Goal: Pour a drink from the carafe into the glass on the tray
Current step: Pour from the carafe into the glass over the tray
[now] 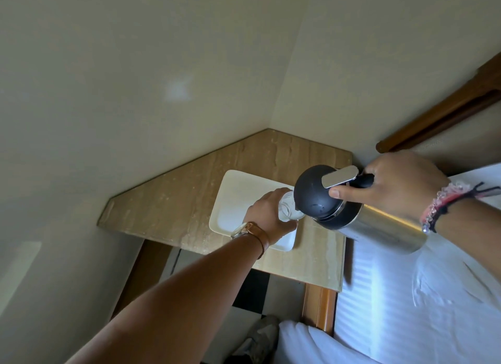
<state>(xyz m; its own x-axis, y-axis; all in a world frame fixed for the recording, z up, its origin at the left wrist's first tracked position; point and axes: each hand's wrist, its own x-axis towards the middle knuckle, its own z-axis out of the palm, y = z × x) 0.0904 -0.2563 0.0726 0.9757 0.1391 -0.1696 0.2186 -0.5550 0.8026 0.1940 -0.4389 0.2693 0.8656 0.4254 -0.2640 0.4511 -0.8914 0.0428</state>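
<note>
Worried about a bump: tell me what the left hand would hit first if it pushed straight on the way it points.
Probably the carafe: the left hand holds the glass, whose mouth sits right at the carafe's black top. Depth is unclear.

Counts only. Two hands are seen: one left grip [267, 213] at 9 o'clock of the glass, one right grip [393, 185] at 3 o'clock of it. One carafe [360, 214] is counted, steel body, black top. One glass [288, 208] is counted, clear. One tray [238, 198] is counted, white, rectangular. One table [173, 201] is counted, tan stone-look top. One wristwatch [250, 232] is noted on the left wrist. Bracelets [439, 206] on the right wrist: several strands, exact number cannot be told. One shoe [257, 339] is seen at 6 o'clock. One bed [406, 296] is counted at 4 o'clock.
</note>
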